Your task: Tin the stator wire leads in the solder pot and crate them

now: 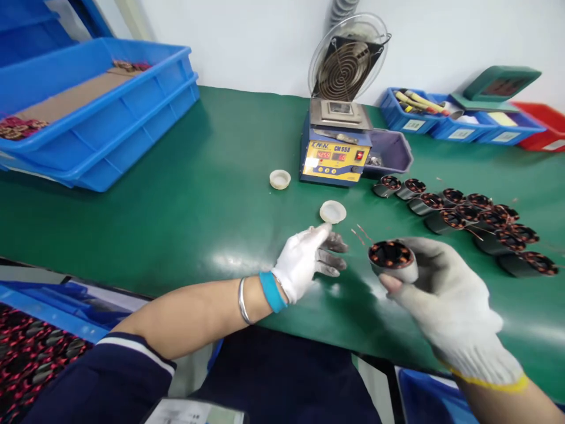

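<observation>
Your right hand (445, 294), in a white knit glove, held a small grey metal stator wound with copper wire (392, 260), thumb under its front wall and fingers curled behind it, just above the green table (198, 194) with the wound face turned up. Your left hand (309, 259), also gloved, held nothing; it hovered beside the stator with its grey-tipped fingers (331, 254) loosely bent towards the thin copper lead wires (361, 234) sticking out to the left. To handle this well, I judged you needed a firm grip on the outer shell only, clear of the windings, with the left fingers taking the leads near their free ends so they did not kink. A shallow white plastic cap (332, 211) lay just beyond your left hand, another white cap (279, 179) farther back, near the blue and yellow solder pot with a wire fan guard (335, 153). A row of similar wound stators (468, 218) lay to the right. The red display on the pot was too blurred to read, the stator's underside was hidden by your fingers, and the exact number of lead wires was hard to make out.
</observation>
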A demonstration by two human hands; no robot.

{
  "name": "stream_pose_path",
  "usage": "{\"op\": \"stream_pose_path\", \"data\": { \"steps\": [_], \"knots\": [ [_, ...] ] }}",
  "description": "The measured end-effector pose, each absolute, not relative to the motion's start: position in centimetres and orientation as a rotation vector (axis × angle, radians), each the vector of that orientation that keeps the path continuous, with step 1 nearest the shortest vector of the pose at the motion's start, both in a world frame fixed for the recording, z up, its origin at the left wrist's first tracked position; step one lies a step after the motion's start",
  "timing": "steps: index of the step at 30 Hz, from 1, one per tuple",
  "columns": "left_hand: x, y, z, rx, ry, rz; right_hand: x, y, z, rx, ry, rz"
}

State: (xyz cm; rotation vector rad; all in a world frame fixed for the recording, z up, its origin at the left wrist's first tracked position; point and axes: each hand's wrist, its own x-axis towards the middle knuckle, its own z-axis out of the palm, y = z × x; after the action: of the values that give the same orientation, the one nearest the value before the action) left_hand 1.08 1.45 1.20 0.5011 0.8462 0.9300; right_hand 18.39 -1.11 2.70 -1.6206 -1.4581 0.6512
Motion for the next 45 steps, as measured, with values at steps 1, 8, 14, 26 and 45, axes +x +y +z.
{"op": "stream_pose_path", "data": {
  "steps": [1,8,14,26,45],
  "knots": [
    [1.1,1.4,1.2,0.544,0.864,0.874,18.5,-0.1,2.9,-1.648,-1.403,0.689],
    [1.4,-0.9,-0.2,1.378,0.886,0.500,18.1,6.6,3.7,-1.924,-1.345,0.838],
    [1.1,-0.9,-0.4,1.890,0.822,0.468,17.4,8.0,3.0,-2.004,-1.386,0.828],
    [1.0,-1.4,-0.5,2.171,0.790,0.468,17.7,7.8,4.2,-2.025,-1.884,0.133],
    [0.0,-0.6,1.1,2.088,0.653,0.161,15.1,17.9,12.2,-2.115,-2.098,-0.632]
  ]
}}
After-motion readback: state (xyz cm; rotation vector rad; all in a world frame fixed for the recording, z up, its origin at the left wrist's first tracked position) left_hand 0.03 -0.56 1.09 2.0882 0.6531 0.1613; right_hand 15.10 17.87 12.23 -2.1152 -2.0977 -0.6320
